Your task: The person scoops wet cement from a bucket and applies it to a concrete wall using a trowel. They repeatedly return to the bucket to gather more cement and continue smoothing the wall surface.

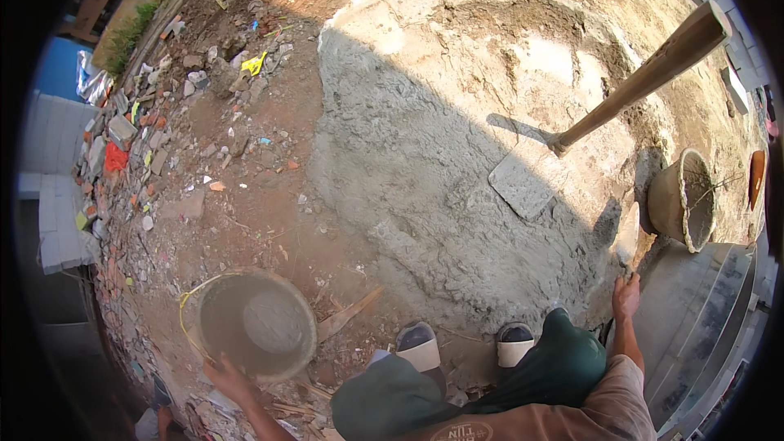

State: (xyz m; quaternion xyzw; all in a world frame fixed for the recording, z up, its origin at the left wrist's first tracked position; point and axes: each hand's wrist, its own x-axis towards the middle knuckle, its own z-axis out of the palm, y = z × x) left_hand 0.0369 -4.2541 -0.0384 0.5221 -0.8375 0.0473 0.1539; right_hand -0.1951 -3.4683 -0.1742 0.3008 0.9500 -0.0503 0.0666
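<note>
My right hand (626, 296) is closed round the handle of a trowel (628, 233), its blade pointing away from me at the right edge of the wet grey mortar (408, 163). At lower left, my left hand (229, 381) grips the near rim of a round bucket (309, 310), where its thin yellow handle (183, 310) comes down. The fingers there are slightly blurred. Inside the bucket is a greyish coating, with a paler round patch at the bottom. A hoe (641, 82) rests with its flat blade in the mortar and its wooden shaft slanting up to the right.
Another bucket (688, 200), crusted with mortar, lies tipped on the right. Below it are grey slabs or boards (694, 318). Broken bricks and rubble (122, 131) line the left side. A splintered wood piece (349, 314) lies beside my sandalled feet (419, 347). Another person's hand (165, 418) shows at lower left.
</note>
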